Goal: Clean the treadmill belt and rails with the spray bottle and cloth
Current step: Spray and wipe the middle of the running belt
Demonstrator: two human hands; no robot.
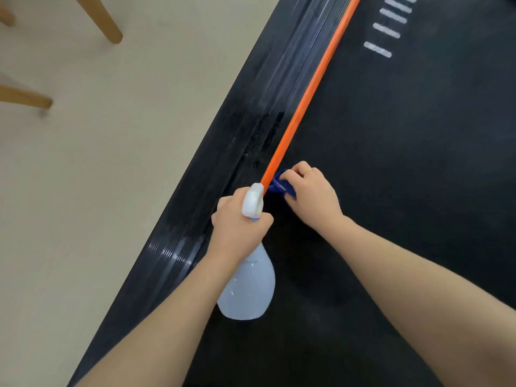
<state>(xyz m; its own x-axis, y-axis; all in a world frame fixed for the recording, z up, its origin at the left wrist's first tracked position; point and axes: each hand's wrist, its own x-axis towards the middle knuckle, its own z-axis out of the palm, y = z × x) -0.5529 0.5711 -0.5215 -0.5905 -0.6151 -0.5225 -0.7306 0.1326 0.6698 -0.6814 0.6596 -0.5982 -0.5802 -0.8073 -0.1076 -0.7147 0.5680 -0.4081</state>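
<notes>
Floor (117, 152): I see pale flooring filling the left side, with wooden chair legs (106, 23) at the far left.
Treadmill belt (405, 177): black, filling the right side; its long axis runs from near left to far right. White dashes (386, 30) are printed at its far end.
Side rail (223, 169): black and ribbed, lying along the belt's left edge on the same diagonal. I see a glossy sheen on its far part and a darker patch at mid-length.
Orange stripe (310, 90): a thin line between rail and belt, running from my hands to the far right.
Spray bottle (248, 286): translucent pale body with a white trigger head (252, 202). Its long axis follows the rail; the nozzle points far, toward the stripe, and the base points near. It sits over the belt's left edge.
Left hand (237, 224): forearm coming in from near left, fingers wrapped tight around the bottle's neck just below the trigger head.
Right hand (311, 194): forearm coming in from near right, knuckles up, fingers curled down onto the cloth; a ring on one finger.
Cloth (280, 185): blue, bunched under my right fingers, pressed on the belt just beside the orange stripe and near the nozzle.
</notes>
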